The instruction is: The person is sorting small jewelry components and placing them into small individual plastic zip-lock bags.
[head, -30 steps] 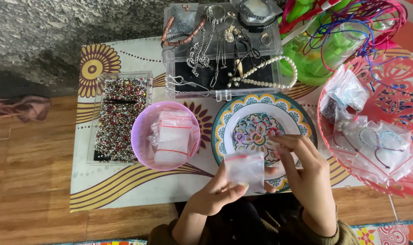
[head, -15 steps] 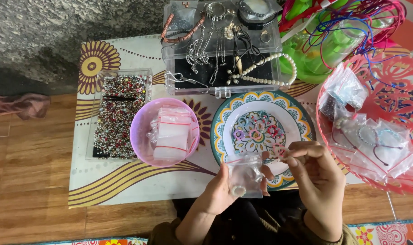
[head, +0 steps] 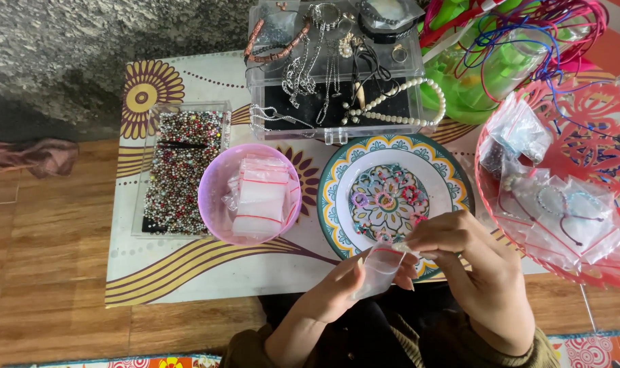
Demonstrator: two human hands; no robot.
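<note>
Bag [head: 380, 269] hung at the table's [head: 187, 272] near edge, pinched in my left hand [head: 337, 293]; my right hand [head: 470, 262] gripped its mouth. Little room: plate [head: 337, 197] just beyond, bowl [head: 214, 197] left, basket [head: 487, 170] right, jewellery box [head: 337, 102] farthest.

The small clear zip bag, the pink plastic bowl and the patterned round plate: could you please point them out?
small clear zip bag [head: 378, 270], head view, its middle.
pink plastic bowl [head: 212, 195], head view, left wall.
patterned round plate [head: 337, 178], head view, left rim.
</note>
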